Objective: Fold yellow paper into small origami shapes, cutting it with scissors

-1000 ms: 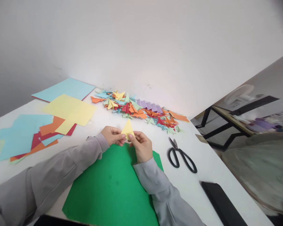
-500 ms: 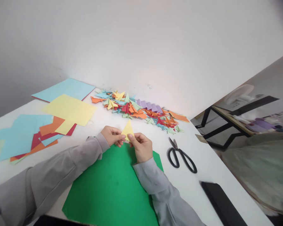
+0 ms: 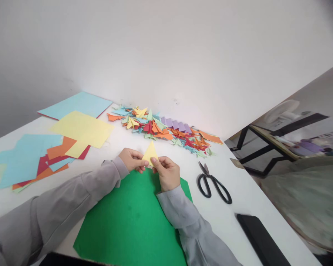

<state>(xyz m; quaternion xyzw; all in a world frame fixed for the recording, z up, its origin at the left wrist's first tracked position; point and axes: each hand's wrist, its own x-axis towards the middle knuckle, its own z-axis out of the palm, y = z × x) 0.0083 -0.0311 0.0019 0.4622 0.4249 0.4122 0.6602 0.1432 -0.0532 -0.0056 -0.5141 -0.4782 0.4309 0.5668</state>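
Both hands pinch a small folded yellow paper triangle just above the far edge of a large green sheet. My left hand grips the triangle's lower left corner with fingers closed. My right hand holds its lower right edge between thumb and fingers. The triangle's tip points up and away from me. Grey sleeves cover both forearms.
A pile of folded coloured paper pieces lies along the back of the white table. Flat yellow, light blue and mixed sheets lie to the left. Black scissors and a black flat object lie to the right.
The hands and the yellow triangle have barely shifted; my right thumb has slid slightly along the paper's lower edge.
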